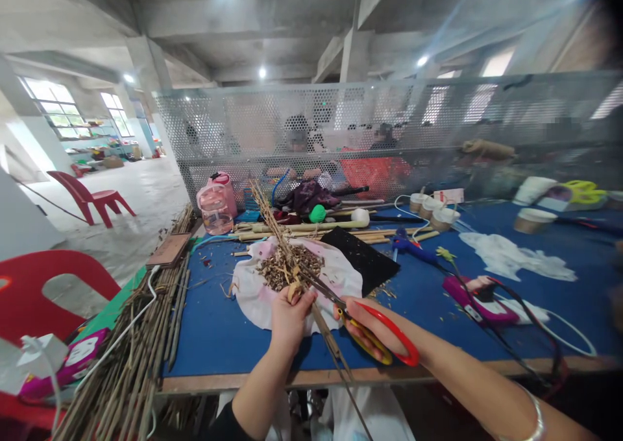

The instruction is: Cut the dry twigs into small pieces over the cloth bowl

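- Fingers of the left hand (288, 311) pinch a bundle of dry twigs (273, 224) at the centre of the frame, as those of the right hand (366, 327) wrap the handles of red-and-yellow scissors (335, 300). Blades reach the stems just beside the left thumb, a grip that appears to steady the twigs; how far the blades stand apart cannot be told.
- Perforated metal screen (253, 123) spans the upper part of the frame, presumably dividing one workplace from the next.
- Blue-topped table (209, 324) runs in front of it, across the middle and right.
- Long sticks (129, 337) lie heaped lengthwise at lower left, probably to keep them within reach.
- White cloth (248, 311) is spread beneath the twigs, seemingly to gather the chopped pieces (272, 266) piled on it.
- Purple-and-white power strip (457, 295) sits at right with cords around it, likely placed to feed tools; no brand is legible.
- Pale carton (448, 196) stands behind paper cups (445, 217) at right, its markings too small to read.
- Green ball (317, 213) rests beyond the cloth, unlabelled as far as can be seen.
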Demonstrator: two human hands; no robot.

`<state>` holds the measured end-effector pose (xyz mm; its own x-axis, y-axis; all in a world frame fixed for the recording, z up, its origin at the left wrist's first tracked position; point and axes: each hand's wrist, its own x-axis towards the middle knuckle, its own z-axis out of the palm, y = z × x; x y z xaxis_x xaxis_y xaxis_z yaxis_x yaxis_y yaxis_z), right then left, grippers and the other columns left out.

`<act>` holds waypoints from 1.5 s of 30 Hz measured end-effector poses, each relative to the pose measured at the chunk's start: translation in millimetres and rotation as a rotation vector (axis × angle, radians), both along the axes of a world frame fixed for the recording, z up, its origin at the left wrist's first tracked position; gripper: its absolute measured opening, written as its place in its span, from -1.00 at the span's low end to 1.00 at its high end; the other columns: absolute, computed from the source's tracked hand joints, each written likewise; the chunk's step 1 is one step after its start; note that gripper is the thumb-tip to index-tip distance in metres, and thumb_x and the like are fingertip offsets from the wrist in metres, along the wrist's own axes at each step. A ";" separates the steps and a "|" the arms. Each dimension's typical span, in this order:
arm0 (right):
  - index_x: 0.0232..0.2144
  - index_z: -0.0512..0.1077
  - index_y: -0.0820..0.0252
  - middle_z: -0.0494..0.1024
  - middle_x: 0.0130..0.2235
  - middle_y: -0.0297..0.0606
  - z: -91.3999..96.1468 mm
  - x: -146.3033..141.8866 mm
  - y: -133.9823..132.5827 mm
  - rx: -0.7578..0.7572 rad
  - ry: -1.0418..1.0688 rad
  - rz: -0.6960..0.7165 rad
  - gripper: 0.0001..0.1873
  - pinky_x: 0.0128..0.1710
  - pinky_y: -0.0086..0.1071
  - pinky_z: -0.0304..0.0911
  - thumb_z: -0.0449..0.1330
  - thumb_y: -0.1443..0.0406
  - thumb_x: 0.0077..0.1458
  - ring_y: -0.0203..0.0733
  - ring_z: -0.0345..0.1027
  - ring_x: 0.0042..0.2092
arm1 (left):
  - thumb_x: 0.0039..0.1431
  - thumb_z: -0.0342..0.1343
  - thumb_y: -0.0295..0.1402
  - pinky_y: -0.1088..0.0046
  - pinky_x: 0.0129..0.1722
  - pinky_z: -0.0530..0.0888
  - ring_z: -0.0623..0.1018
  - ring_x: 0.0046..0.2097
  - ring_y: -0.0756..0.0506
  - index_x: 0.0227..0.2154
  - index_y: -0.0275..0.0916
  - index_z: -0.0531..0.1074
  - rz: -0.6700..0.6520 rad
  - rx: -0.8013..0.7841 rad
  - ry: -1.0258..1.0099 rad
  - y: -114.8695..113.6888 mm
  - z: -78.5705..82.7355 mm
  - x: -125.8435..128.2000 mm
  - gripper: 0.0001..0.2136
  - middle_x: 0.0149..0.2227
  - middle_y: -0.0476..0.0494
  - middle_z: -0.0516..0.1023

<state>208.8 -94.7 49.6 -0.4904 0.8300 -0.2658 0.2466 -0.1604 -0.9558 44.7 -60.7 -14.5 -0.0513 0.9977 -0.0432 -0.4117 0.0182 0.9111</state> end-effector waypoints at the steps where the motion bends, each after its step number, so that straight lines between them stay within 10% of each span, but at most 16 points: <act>1: -0.33 0.18 0.17 0.08 -0.63 -0.54 0.9 -0.7 -1.8 -0.019 -0.001 -0.011 -0.37 -0.79 -0.61 -0.03 -0.10 -0.26 -0.07 -0.50 -0.09 -0.70 | -0.22 0.29 -0.28 0.58 -0.49 0.28 0.33 -0.50 0.07 -0.52 -0.30 0.31 -0.002 0.000 0.000 -0.2 0.0 0.1 -0.71 -0.58 0.06 0.32; 23: -0.34 0.25 0.18 0.12 -0.68 -0.56 -6.0 -18.8 4.2 -0.175 -0.016 -0.178 -0.38 -0.82 -0.62 -0.05 -0.04 -0.24 -0.09 -0.51 -0.09 -0.76 | -0.06 0.14 -0.31 0.57 -0.49 0.15 0.11 -0.51 0.08 -0.65 -0.22 0.02 0.033 0.156 0.373 -6.3 1.4 1.9 -0.65 -0.61 0.11 0.06; 38: -0.40 0.26 0.18 0.07 -0.70 -0.54 -21.6 -13.8 5.7 0.044 -0.034 -0.229 -0.39 -0.75 -0.54 -0.20 -0.12 -0.24 -0.04 -0.48 -0.17 -0.73 | -0.18 0.25 -0.22 0.59 -0.52 0.19 0.18 -0.54 0.11 -0.63 -0.23 0.06 0.005 0.027 0.153 -2.1 -2.3 0.9 -0.59 -0.63 0.13 0.13; 45: -0.21 0.29 0.20 0.42 -0.50 -0.24 -19.7 26.3 52.7 0.525 -0.944 -0.436 -0.62 -0.48 -0.40 0.06 0.12 0.07 -0.01 -0.16 0.32 -0.45 | -0.33 0.33 -0.22 0.58 -0.52 0.27 0.31 -0.53 0.08 -0.53 -0.29 0.31 0.024 -0.062 0.085 -1.6 4.4 3.2 -0.64 -0.59 0.07 0.29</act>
